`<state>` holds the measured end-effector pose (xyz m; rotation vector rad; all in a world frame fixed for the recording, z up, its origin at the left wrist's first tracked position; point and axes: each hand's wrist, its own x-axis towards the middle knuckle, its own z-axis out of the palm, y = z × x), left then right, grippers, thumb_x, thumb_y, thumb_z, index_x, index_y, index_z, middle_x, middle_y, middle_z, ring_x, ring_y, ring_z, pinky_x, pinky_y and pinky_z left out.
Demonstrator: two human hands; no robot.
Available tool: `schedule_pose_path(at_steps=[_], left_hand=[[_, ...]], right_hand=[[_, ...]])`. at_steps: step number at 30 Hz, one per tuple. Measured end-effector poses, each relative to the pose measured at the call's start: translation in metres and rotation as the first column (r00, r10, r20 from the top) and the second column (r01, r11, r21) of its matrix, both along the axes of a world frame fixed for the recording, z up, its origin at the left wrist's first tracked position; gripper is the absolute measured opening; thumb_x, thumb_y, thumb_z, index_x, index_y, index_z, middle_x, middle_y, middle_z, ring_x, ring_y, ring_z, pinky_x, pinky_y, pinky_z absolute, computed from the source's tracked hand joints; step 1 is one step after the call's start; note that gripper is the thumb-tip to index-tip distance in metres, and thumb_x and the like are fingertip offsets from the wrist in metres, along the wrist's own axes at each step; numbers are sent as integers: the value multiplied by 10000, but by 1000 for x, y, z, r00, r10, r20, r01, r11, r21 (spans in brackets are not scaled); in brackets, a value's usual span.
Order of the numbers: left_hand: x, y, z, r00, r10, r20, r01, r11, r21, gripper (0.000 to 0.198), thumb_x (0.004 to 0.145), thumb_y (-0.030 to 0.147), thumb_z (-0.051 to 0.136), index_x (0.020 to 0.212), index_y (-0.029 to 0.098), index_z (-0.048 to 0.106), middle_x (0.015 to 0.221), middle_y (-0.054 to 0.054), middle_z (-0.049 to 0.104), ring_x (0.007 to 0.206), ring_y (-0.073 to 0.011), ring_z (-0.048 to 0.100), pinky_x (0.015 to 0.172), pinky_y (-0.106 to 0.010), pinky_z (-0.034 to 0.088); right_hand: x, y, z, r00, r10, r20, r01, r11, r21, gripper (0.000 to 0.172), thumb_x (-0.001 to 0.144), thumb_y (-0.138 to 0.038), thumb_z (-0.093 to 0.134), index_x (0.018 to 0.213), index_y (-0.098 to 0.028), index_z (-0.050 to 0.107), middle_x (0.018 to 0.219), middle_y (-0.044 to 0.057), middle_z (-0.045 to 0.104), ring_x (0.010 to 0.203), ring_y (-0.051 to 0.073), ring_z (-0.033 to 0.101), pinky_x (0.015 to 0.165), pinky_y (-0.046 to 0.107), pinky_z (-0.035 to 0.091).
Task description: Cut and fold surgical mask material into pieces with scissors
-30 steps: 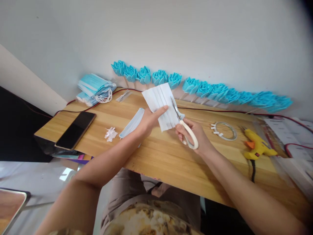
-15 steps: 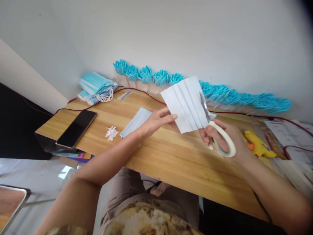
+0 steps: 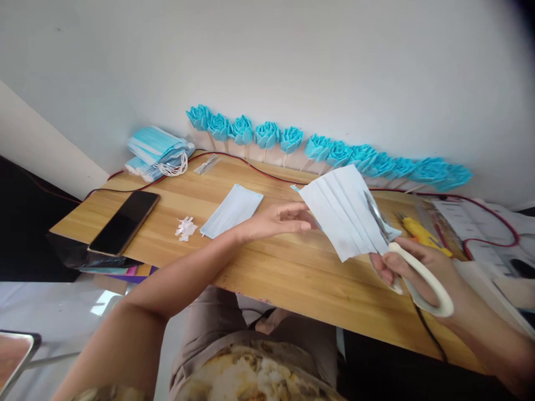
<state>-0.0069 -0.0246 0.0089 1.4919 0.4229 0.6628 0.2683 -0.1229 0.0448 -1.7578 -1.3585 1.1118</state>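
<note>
A pale blue pleated face mask piece (image 3: pixel 343 211) hangs in the air over the table, its right edge at the scissor blades and the fingers of my right hand. My right hand (image 3: pixel 418 267) grips scissors (image 3: pixel 437 287) with cream handles, blades pointing up and away. My left hand (image 3: pixel 288 218) is just left of the piece, thumb and index finger apart; some fingertips are hidden behind its edge. Beneath that wrist, another pleated mask piece (image 3: pixel 234 209) lies flat on the table, beside a small heap of white scraps (image 3: pixel 185 228).
Blue rose-like flowers on sticks (image 3: pixel 267 135) line the wall. A stack of blue masks (image 3: pixel 156 150) is at the back left, with a phone (image 3: pixel 125 221) before it. A yellow glue gun (image 3: pixel 424 234) lies at right. A red-black cable (image 3: pixel 254 167) runs along the back.
My right hand has moved right and nearer, carrying the scissors and the mask piece. My left thumb, earlier on the piece, is now off it. The view has shifted slightly.
</note>
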Motion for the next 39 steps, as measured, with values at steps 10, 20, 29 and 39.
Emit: schedule_pose_path(at_steps=[10,20,29,39], left_hand=[[16,7,-22,947,155,282,-96,972,-213,750,682,438,890,1330,233,573,1354,-143,645,1276,-333,580,1022,-452,470],[6,15,-12,807,549,217,-376,761,-529,556,622,422,910,1047,143,686,1080,-137,750,1069,-300,695,941,-423,539],[6,18,-19,749,661,46,-563,672,-481,496,580,393,920,937,113,720,960,-127,778,882,-248,717,875,-404,554],[7,13,-16,716,698,-26,-659,663,-355,403,604,384,895,878,132,741,961,-132,785,949,-307,722,856,-445,578]], right_hand=[[-54,18,-4,980,85,-180,-74,995,64,527,619,-651,814,630,-206,534,505,-17,540,421,90,458,429,247,360],[-95,66,-37,951,142,-276,-106,984,142,460,650,-586,808,676,-204,553,561,-34,546,429,78,448,401,225,326],[-96,63,-49,932,224,-283,-205,974,97,523,639,-656,811,756,-205,574,572,-35,542,476,99,475,440,231,354],[-93,60,-48,914,284,-291,-259,958,124,609,627,-757,783,783,-203,582,632,-19,550,537,108,471,487,245,375]])
